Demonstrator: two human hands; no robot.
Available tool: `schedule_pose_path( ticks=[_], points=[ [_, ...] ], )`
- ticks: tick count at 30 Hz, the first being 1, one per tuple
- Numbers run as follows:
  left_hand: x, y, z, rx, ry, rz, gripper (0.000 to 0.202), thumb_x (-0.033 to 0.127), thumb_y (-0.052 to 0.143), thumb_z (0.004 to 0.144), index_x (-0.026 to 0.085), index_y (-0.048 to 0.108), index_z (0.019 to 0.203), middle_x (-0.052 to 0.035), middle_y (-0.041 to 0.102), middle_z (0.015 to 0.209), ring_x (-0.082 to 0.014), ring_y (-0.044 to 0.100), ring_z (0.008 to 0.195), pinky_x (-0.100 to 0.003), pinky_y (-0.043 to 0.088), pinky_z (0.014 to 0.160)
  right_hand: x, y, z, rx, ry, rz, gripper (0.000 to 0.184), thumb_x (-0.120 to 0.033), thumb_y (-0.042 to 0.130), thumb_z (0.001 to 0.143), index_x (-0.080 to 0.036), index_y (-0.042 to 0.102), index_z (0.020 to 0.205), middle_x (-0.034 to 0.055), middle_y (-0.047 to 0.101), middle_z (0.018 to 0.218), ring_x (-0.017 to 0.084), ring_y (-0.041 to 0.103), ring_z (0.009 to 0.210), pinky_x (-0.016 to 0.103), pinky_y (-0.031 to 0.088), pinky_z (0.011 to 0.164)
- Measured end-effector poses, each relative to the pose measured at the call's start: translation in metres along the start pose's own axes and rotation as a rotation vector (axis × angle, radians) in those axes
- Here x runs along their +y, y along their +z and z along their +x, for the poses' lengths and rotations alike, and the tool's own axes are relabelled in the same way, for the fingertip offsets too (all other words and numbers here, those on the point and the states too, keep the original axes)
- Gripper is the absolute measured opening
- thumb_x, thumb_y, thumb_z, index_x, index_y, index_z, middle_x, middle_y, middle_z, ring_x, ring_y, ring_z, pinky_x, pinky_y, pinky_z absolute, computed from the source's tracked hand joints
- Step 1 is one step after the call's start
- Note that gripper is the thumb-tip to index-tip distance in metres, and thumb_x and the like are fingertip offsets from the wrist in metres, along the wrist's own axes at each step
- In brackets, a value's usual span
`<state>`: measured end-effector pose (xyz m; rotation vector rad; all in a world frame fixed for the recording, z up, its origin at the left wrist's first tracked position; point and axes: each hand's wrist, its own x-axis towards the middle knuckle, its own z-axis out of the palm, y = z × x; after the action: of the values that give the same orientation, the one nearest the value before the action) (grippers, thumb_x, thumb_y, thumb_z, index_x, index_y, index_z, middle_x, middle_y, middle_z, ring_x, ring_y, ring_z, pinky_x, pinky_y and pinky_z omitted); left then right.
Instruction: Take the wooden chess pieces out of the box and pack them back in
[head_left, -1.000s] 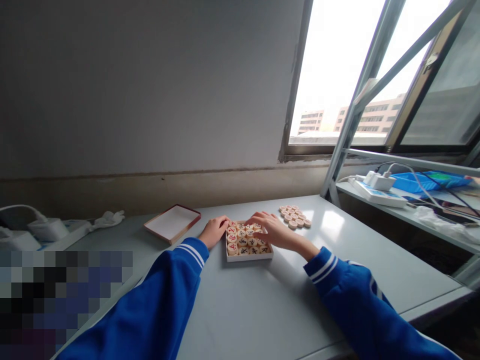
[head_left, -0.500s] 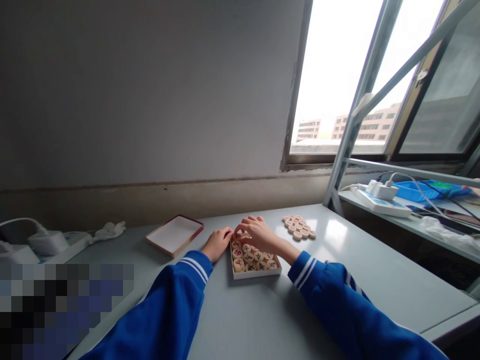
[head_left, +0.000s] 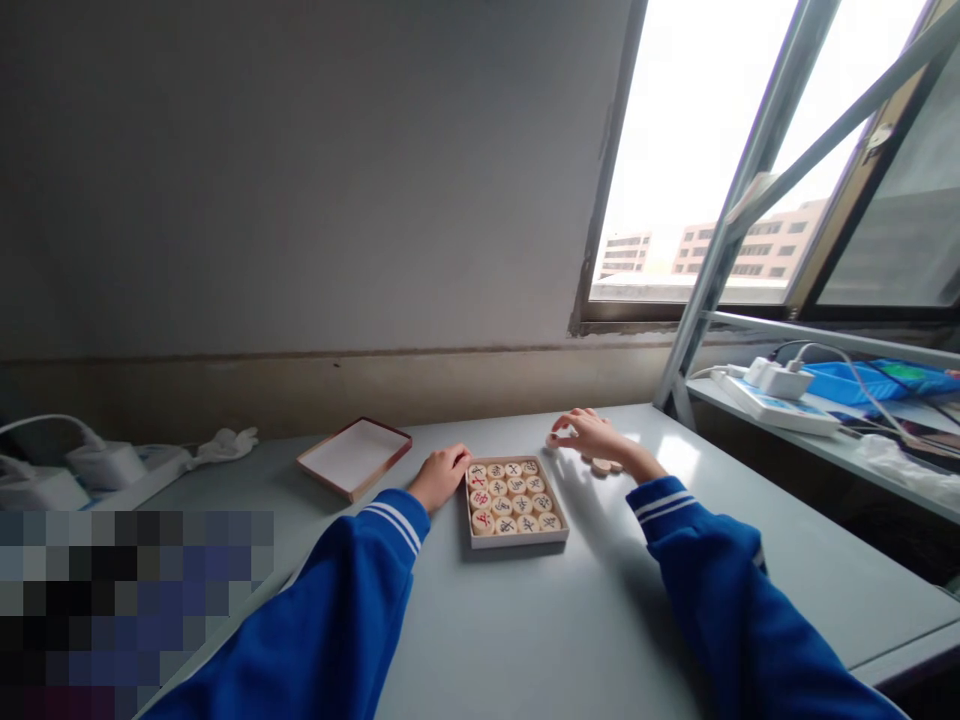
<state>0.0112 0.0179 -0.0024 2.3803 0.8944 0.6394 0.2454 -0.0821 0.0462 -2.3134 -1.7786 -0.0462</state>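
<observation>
Partly hidden by the right hand [head_left: 589, 435], its grip half-curled, loose pieces [head_left: 600, 467] are seen on the table [head_left: 487, 630]; whether one is held cannot be told. Nearby, the filled box [head_left: 520, 541] is touched at its far-left corner by the left hand [head_left: 441, 476], its grip obscured.

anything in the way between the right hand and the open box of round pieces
Nothing visible, past the pale piece by the right hand. The left hand is at the far left corner of the open box, and the lid lies farther left, both off that path.
</observation>
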Motion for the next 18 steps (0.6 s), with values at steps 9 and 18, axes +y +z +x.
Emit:
schedule_pose_path(
  ticks=[9, 18],
  points=[
    [0.000, -0.002, -0.001, 0.006, 0.025, 0.012, 0.024, 0.024, 0.035, 0.080, 0.017, 0.057, 0.074, -0.0037, 0.063, 0.077, -0.0155, 0.056, 0.074, -0.022, 0.037, 0.066, -0.067, 0.017, -0.015, -0.028, -0.583, 0.180, 0.028, -0.028, 0.051, 0.078, -0.026, 0.053, 0.106, 0.0044, 0.054, 0.107, 0.019, 0.049, 0.097, 0.033, 0.038, 0.080],
    [0.001, -0.003, 0.000, -0.016, 0.016, 0.008, 0.024, 0.025, 0.035, 0.079, 0.017, 0.057, 0.076, -0.0039, 0.064, 0.080, -0.0157, 0.055, 0.076, -0.023, 0.038, 0.067, -0.089, 0.029, -0.023, 0.062, -0.628, 0.235, 0.018, -0.030, 0.054, 0.077, -0.022, 0.058, 0.093, 0.0041, 0.061, 0.094, 0.017, 0.054, 0.089, 0.030, 0.035, 0.076]
  ],
)
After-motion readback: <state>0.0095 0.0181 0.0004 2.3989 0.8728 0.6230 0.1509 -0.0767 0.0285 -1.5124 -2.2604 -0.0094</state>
